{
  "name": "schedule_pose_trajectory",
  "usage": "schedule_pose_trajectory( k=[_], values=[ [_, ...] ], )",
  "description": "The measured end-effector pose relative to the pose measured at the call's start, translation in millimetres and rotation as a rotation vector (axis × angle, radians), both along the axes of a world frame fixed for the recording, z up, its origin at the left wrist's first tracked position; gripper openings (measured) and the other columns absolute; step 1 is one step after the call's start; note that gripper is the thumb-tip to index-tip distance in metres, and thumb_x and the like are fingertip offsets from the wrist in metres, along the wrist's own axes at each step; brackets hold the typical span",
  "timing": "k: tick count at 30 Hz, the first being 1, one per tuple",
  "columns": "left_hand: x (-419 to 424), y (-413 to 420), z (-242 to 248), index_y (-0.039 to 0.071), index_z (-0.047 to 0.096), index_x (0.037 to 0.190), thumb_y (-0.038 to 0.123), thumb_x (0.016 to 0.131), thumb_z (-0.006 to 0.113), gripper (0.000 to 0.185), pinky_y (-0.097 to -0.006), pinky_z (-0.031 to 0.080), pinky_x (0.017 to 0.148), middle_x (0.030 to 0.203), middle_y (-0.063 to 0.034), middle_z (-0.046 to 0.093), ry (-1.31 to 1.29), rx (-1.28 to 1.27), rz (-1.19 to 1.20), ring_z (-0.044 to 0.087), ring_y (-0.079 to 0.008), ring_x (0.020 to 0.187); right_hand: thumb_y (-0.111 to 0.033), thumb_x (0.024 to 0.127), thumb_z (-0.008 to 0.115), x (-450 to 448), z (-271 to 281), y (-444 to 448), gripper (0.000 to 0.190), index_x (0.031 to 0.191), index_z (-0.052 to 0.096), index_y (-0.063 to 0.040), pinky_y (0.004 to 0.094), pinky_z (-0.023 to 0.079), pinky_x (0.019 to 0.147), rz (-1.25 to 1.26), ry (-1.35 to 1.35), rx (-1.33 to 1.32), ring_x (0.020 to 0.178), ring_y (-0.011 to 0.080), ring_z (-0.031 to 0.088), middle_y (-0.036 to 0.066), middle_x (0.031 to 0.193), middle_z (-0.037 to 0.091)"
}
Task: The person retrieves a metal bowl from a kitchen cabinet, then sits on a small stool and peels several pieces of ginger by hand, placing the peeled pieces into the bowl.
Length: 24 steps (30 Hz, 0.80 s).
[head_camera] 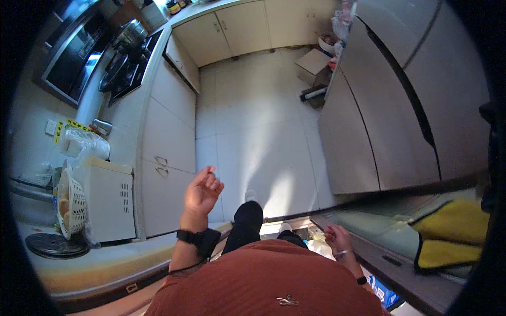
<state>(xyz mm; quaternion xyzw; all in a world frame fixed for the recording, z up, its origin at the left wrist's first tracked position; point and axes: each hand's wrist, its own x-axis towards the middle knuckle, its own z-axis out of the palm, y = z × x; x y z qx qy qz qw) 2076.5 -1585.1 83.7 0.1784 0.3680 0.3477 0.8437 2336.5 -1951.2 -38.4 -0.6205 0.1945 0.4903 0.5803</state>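
Observation:
My left hand (204, 190) is raised in front of the lower white cabinet doors (168, 193), its fingers loosely curled, with no object seen in it. Low beside my body on the other side, my right hand (337, 238) hangs near a white plastic bag (321, 248); its fingers are partly bent and I see nothing held. Both wrists wear dark bands. One white shoe (250, 194) is forward on the tiled floor (257, 142), the other (285, 227) farther back by the door track.
At left, a white microwave oven (110, 201), a plastic basket (77, 205) and a gas hob (136, 67) with a metal pot (132, 33) line the counter. A refrigerator (379, 118) stands at right, with a cardboard box (313, 62) beyond it. A yellow cloth (454, 233) lies lower right.

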Motion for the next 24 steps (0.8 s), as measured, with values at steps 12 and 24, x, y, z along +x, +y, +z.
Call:
schedule_pose_trajectory(
  k=[12, 24],
  values=[
    [50, 277, -32, 0.005, 0.059, 0.098, 0.019, 0.097, 0.054, 0.014, -0.0341, 0.048, 0.073, 0.060, 0.0036, 0.043, -0.157, -0.017, -0.074, 0.045, -0.0121, 0.057, -0.025, 0.092, 0.061, 57, 34, 176, 0.016, 0.093, 0.063, -0.010, 0.0266, 0.049, 0.055, -0.370, -0.119, 0.034, 0.064, 0.0110, 0.060, 0.003, 0.077, 0.064],
    [38, 448, -61, 0.005, 0.058, 0.098, 0.018, 0.096, 0.055, 0.014, -0.0329, 0.047, 0.069, 0.060, 0.0027, 0.040, -0.138, -0.101, 0.150, 0.044, -0.0123, 0.057, -0.027, 0.094, 0.059, 140, 59, 426, 0.019, 0.100, 0.063, -0.010, 0.0218, 0.051, 0.058, -0.040, -0.245, 0.037, 0.065, 0.0088, 0.062, 0.002, 0.083, 0.067]
  ],
)
